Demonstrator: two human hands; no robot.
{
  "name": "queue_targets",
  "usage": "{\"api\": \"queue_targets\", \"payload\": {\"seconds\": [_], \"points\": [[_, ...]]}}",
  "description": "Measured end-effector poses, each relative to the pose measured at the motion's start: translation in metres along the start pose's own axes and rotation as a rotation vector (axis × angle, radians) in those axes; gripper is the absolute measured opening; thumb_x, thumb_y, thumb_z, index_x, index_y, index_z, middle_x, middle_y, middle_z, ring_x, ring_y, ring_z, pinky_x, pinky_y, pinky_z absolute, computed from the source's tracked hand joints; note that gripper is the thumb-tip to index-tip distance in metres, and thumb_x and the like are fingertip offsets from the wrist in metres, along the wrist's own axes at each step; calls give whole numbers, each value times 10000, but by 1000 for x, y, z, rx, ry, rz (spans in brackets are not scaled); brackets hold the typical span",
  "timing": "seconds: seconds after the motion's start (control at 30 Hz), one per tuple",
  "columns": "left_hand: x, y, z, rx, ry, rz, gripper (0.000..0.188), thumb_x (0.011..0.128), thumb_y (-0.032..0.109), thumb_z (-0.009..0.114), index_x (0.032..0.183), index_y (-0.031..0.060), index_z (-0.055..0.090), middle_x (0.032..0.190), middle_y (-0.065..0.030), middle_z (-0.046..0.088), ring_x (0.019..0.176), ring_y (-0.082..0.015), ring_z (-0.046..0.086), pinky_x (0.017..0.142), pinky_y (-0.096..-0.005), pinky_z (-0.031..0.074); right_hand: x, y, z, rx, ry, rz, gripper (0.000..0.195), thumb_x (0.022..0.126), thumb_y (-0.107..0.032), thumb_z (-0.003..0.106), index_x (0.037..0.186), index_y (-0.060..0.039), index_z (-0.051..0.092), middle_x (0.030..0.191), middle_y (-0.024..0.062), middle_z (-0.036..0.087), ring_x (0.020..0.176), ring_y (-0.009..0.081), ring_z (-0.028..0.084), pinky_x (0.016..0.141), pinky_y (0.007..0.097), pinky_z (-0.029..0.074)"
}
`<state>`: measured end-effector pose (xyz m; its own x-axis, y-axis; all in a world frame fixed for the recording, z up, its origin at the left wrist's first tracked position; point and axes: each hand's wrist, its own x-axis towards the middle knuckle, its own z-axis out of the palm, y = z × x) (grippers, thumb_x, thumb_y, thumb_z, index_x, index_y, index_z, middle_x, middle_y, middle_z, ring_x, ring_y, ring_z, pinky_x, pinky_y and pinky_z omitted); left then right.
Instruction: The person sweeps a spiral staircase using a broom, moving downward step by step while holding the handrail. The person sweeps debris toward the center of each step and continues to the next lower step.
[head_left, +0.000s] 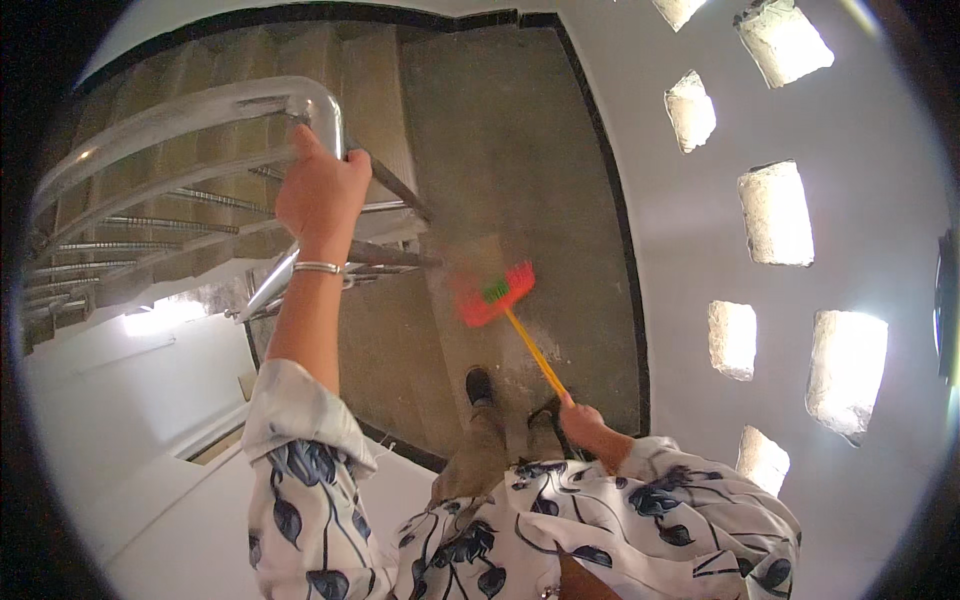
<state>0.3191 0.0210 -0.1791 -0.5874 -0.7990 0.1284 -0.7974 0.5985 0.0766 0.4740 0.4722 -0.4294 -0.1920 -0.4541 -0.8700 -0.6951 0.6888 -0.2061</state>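
My left hand (322, 187) is at the bent end of the shiny metal stair handrail (330, 112), with the index finger and thumb against the tube; whether the other fingers wrap it is hidden. A metal bangle circles that wrist. My right hand (585, 424), low and right of centre, is closed round the yellow handle of a broom (536, 349). The broom's red bristle head (499, 292) with a green middle is on or just over the landing floor, ahead of my dark shoe (478, 386). The bristles look blurred. Pale dust marks lie right of the handle.
Stairs (367, 90) run off at the upper left behind the railing's ribbed bars (217, 199). More steps (390, 345) lie below the railing on the left. A black skirting band (626, 255) edges the landing (517, 135). The right wall has several bright openings (776, 214).
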Motion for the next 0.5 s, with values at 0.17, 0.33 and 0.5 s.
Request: {"api": "queue_targets", "payload": {"seconds": [0.17,0.33,0.5], "points": [[-5,-9,-6,5,28,-15,530,763,321,551,1173,24,395,836,-233,654,788,-386,656,653,-481,529,-65,11,-54,182,-63,35,548,831,-75,481,1339,-5,290,784,188,655,736,331,660,644,462,512],[3,7,13,-38,22,24,537,764,320,547,1185,20,401,844,-236,655,799,-383,657,671,-479,531,-9,-11,-57,136,88,-20,592,816,-88,533,1346,-16,278,748,168,649,682,323,654,584,424,519],[1,-3,-1,6,16,-1,567,761,333,551,1201,13,392,851,-242,655,801,-378,659,682,-469,533,64,-82,-28,1,186,-198,553,854,-129,499,1344,36,302,736,155,655,683,297,669,537,412,530]]}}
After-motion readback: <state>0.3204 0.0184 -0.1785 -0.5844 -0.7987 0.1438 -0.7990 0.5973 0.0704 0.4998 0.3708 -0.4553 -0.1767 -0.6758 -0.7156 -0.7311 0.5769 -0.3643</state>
